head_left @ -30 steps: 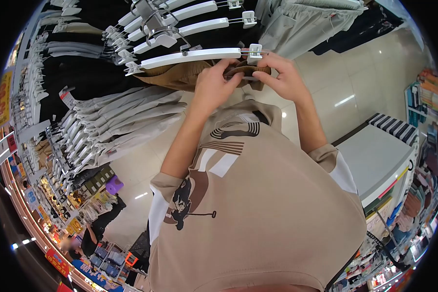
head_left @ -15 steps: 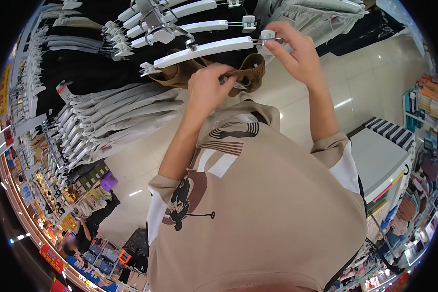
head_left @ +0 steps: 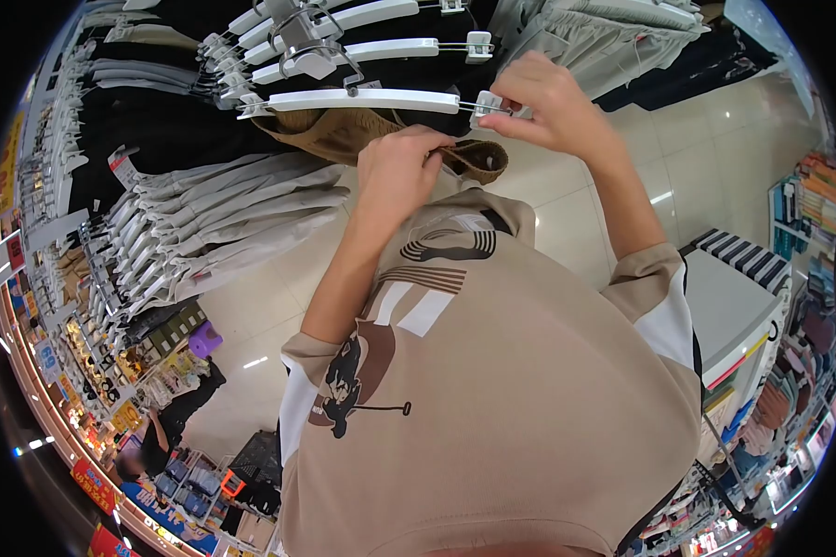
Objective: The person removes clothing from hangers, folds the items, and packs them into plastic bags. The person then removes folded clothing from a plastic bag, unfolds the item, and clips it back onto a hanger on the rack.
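A white clip hanger (head_left: 367, 100) hangs at the front of the rack. Below its bar is a pair of brown elastic-waist bottoms (head_left: 334, 135), its left end close to the hanger's left clip. My left hand (head_left: 401, 167) is closed on the waistband, pinching it near the middle; a loop of waistband sticks out to the right of my fingers. With thumb and fingers my right hand (head_left: 548, 107) grips the hanger's right clip (head_left: 488, 105). That clip is apart from the waistband. Whether the clip's jaws are parted is hard to see.
More white hangers (head_left: 344, 56) with dark clothes crowd behind. Light grey bottoms (head_left: 241, 204) hang at left, others (head_left: 594, 46) at upper right. A grey-topped display unit (head_left: 724, 306) stands on the right. A person (head_left: 172, 422) is at lower left near a black basket (head_left: 260, 459).
The front hanger has shifted left and levelled out. My right hand has moved slightly left and down with its clip. The brown waistband now stretches flatter to the left.
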